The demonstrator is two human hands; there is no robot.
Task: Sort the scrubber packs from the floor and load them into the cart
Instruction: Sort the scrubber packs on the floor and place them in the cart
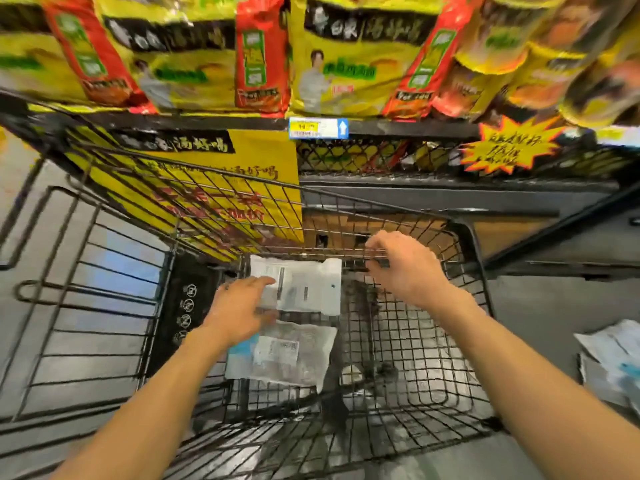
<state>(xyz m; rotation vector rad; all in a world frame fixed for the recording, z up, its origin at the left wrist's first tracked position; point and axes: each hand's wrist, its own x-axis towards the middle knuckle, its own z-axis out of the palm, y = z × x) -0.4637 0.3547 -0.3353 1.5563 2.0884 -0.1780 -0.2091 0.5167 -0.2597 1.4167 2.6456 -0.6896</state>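
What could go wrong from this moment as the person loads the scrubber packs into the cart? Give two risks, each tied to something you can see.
1. The two packs lie flat on the cart floor's wire grid; a thin edge might slip into a gap or snag.
2. More packs lie on the floor at the right. With the right hand at the cart's rim, the cart might roll over them.

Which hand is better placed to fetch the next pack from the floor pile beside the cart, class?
Probably the right hand. It only rests on the black wire cart's far rim, and the white plastic packs on the grey floor lie on that side. The left hand is touching a white pack inside the cart.
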